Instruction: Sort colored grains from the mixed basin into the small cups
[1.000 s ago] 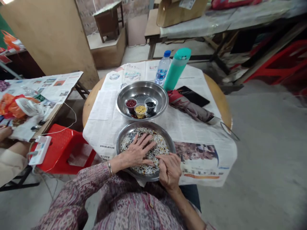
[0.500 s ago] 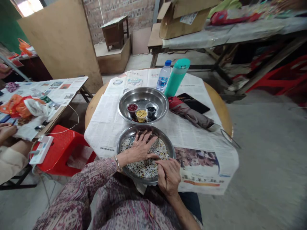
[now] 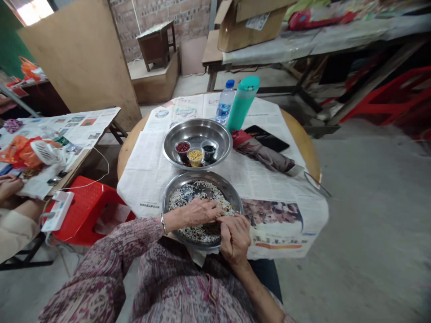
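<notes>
Close in front of me is a steel bowl [image 3: 170, 189] with mixed white, black, yellow and red grains [image 3: 210, 188]. My left hand [image 3: 197, 211] lies palm down in it, fingers stretched to the right and their tips beside my right hand. My right hand [image 3: 235, 235] is closed on the bowl's right rim. Just behind, a second steel bowl [image 3: 222, 141] holds three clear cups: one of red beans [image 3: 182, 148], one of yellow beans or kernels [image 3: 195, 155] and one of black beans [image 3: 209, 149].
Newspaper [image 3: 141, 157] covers the round table. Behind the bowls stand a water bottle [image 3: 225, 103] and a teal tumbler [image 3: 243, 104]; a folded umbrella [image 3: 264, 154] and a dark tablet [image 3: 267, 138] lie right. A red stool [image 3: 87, 211] and another person's hand [image 3: 9, 187] are at left.
My left hand has swept toward me and to the right, its spread fingers drawing closer together. Grains have shifted, baring some of the bowl's bottom. My right hand keeps its hold.
</notes>
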A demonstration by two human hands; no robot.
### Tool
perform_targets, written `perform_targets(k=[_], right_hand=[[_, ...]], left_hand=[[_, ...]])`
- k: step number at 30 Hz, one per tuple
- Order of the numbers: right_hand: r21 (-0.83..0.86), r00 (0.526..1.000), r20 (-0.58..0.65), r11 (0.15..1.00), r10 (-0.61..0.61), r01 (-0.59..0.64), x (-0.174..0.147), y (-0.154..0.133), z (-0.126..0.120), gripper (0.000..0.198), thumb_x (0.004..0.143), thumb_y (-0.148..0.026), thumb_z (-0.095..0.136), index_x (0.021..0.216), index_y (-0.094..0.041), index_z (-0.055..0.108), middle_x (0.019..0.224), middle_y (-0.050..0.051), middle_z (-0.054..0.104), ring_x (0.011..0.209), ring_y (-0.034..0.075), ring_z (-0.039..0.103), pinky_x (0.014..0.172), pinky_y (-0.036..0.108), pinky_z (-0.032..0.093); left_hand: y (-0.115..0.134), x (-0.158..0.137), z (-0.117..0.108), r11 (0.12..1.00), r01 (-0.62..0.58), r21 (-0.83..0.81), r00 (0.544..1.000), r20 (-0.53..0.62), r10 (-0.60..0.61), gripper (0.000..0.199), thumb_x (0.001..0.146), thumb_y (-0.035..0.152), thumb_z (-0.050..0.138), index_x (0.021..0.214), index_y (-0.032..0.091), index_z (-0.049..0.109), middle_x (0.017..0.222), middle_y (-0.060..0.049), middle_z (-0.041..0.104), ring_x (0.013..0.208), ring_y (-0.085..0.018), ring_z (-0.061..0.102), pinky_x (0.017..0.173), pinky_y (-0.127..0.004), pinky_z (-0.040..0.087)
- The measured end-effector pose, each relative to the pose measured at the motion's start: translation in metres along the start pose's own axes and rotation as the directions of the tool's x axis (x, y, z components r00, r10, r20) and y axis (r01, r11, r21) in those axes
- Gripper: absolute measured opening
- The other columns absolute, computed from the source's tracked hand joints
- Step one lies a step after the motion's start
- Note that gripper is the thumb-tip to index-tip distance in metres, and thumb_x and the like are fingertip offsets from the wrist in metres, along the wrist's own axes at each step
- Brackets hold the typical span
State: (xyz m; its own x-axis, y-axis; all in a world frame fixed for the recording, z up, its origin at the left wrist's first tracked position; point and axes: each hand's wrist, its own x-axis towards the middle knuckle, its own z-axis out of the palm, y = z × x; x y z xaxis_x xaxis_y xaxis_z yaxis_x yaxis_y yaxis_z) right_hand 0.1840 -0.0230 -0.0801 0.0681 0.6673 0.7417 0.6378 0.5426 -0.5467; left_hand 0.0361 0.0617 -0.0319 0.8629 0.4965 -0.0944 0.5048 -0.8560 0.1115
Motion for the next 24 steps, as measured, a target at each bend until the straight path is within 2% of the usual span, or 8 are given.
perform_targets(k=[4, 8, 13, 16, 18, 21, 24], right_hand=[[-0.006, 1.0, 0.017, 1.0, 0.019, -0.019, 0.001, -0.002, -0.001, 0.023, 0.09, -0.007, 0.047, 0.095, -0.022, 0.062, 0.083, 0.001, 0.071, 0.077, 0.017, 0.064, 0.094, 0.041, 0.044], [0.004, 0.999, 0.014, 0.999, 0.039, -0.039, 0.002, -0.004, -0.002, 0.022, 0.091, -0.008, 0.047, 0.095, -0.023, 0.063, 0.083, 0.001, 0.071, 0.077, 0.017, 0.064, 0.094, 0.041, 0.044], [0.011, 0.999, 0.012, 0.999, 0.045, -0.045, 0.001, -0.003, -0.002, 0.022, 0.09, -0.008, 0.048, 0.095, -0.023, 0.064, 0.083, 0.001, 0.071, 0.077, 0.017, 0.064, 0.095, 0.042, 0.044], [0.011, 0.999, 0.017, 0.999, 0.048, -0.048, 0.001, -0.002, -0.002, 0.022, 0.09, -0.008, 0.048, 0.094, -0.023, 0.063, 0.083, 0.001, 0.071, 0.077, 0.017, 0.064, 0.094, 0.041, 0.044], [0.008, 0.999, 0.015, 0.999, 0.046, -0.046, 0.0, -0.002, -0.002, 0.021, 0.09, -0.009, 0.049, 0.094, -0.022, 0.063, 0.083, 0.001, 0.071, 0.077, 0.017, 0.064, 0.094, 0.042, 0.044], [0.006, 0.999, 0.015, 0.999, 0.049, -0.049, 0.0, -0.002, -0.002, 0.02, 0.09, -0.009, 0.049, 0.093, -0.023, 0.063, 0.082, 0.001, 0.071, 0.077, 0.017, 0.064, 0.095, 0.042, 0.044], [0.005, 0.999, 0.017, 0.999, 0.052, -0.052, 0.0, -0.002, -0.002, 0.02, 0.091, -0.009, 0.048, 0.092, -0.022, 0.063, 0.082, 0.0, 0.07, 0.076, 0.017, 0.063, 0.096, 0.042, 0.044]], left_hand=[[0.0, -0.025, -0.008, 1.0, 0.022, -0.02, 1.0, 0.008, -0.022, 0.024, 0.104, 0.035, 0.046, 0.106, 0.016, 0.06, 0.1, -0.008, 0.064, 0.085, -0.019, 0.065, 0.066, -0.028, 0.05], [0.002, -0.052, -0.022, 0.994, 0.029, -0.108, 0.998, 0.054, -0.023, 0.024, 0.103, 0.038, 0.05, 0.103, 0.017, 0.061, 0.104, -0.006, 0.063, 0.09, -0.018, 0.063, 0.075, -0.028, 0.051], [0.009, -0.071, -0.036, 0.974, -0.004, -0.225, 0.994, 0.106, 0.029, 0.017, 0.103, 0.03, 0.051, 0.105, 0.018, 0.063, 0.106, -0.005, 0.063, 0.093, -0.016, 0.061, 0.083, -0.028, 0.05], [0.012, -0.072, -0.037, 0.963, -0.017, -0.268, 0.99, 0.131, 0.054, 0.014, 0.102, 0.022, 0.05, 0.11, 0.019, 0.062, 0.11, -0.005, 0.061, 0.096, -0.015, 0.06, 0.085, -0.026, 0.049], [0.012, -0.069, -0.035, 0.967, 0.007, -0.255, 0.99, 0.141, 0.03, 0.017, 0.101, 0.015, 0.049, 0.111, 0.019, 0.062, 0.111, -0.005, 0.06, 0.098, -0.016, 0.06, 0.085, -0.026, 0.049], [0.009, -0.06, -0.031, 0.981, 0.08, -0.178, 0.993, 0.102, -0.063, 0.022, 0.1, 0.009, 0.045, 0.111, 0.017, 0.061, 0.114, -0.007, 0.059, 0.102, -0.017, 0.057, 0.086, -0.028, 0.049], [0.002, -0.052, -0.027, 0.98, 0.174, -0.098, 0.985, 0.006, -0.174, 0.023, 0.1, 0.011, 0.043, 0.113, 0.017, 0.062, 0.117, -0.008, 0.057, 0.108, -0.021, 0.054, 0.088, -0.031, 0.05]])
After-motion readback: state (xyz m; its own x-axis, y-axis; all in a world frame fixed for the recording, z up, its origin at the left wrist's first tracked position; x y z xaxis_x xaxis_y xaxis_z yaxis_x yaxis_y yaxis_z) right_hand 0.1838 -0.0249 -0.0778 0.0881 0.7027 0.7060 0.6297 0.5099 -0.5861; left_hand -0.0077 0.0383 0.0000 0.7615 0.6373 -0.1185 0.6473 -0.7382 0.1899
